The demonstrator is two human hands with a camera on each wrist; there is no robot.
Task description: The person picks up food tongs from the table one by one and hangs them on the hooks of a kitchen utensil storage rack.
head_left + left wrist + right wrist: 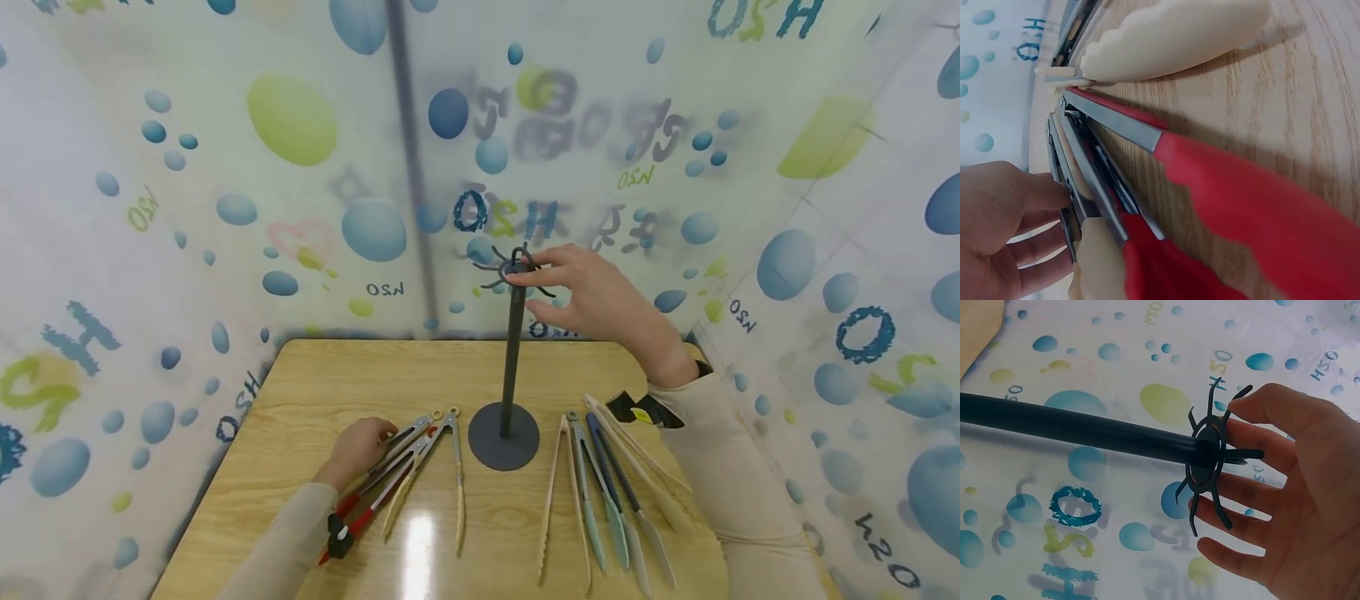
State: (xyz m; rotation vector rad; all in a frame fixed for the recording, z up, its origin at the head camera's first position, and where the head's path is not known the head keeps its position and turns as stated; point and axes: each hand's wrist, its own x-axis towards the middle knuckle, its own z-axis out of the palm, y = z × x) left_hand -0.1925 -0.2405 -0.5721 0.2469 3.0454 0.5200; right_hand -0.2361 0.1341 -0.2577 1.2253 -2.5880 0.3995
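A dark grey stand rises upright from a round base, with a ring of curved hooks at its top. My right hand reaches up to this ring, fingers spread loosely, the fingertips touching the ring and hooks. Down on the left, my left hand holds tongs with cream scalloped heads by their metal arm, thumb on the near side and fingers behind. Beside them lie tongs with red heads. Another cream-headed pair is spread on the table, closer to the stand's base.
Right of the base, several tongs lie fanned out: a beige pair, a mint-headed pair, a dark blue pair with grey heads and another beige pair. The wooden table meets a patterned curtain behind.
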